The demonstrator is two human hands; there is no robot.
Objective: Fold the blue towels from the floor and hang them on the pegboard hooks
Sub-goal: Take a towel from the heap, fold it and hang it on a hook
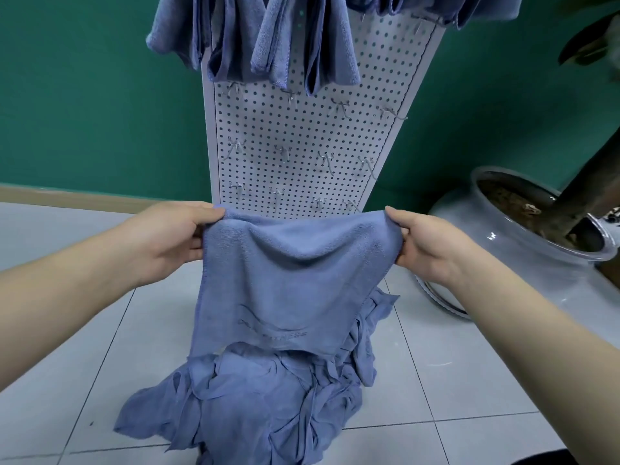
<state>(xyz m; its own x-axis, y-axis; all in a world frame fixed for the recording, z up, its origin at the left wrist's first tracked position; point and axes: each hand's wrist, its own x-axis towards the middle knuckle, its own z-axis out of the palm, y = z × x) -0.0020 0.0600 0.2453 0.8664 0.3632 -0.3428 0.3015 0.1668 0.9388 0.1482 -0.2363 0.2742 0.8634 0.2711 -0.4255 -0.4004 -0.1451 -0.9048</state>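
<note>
I hold a blue towel (288, 280) spread in front of me above the floor. My left hand (171, 236) pinches its top left corner and my right hand (429, 246) pinches its top right corner. The towel hangs down flat, with a printed logo near its lower edge. Beneath it lies a crumpled pile of blue towels (255, 401) on the tiled floor. Behind stands a white pegboard (302, 152) with several bare metal hooks (235, 149). Several folded blue towels (268, 38) hang from its upper hooks.
A large grey ceramic pot (510, 256) with a plant trunk stands on the floor at the right, close to my right hand. A green wall runs behind the pegboard. Grey floor tiles (84, 347) stretch to the left of the pile.
</note>
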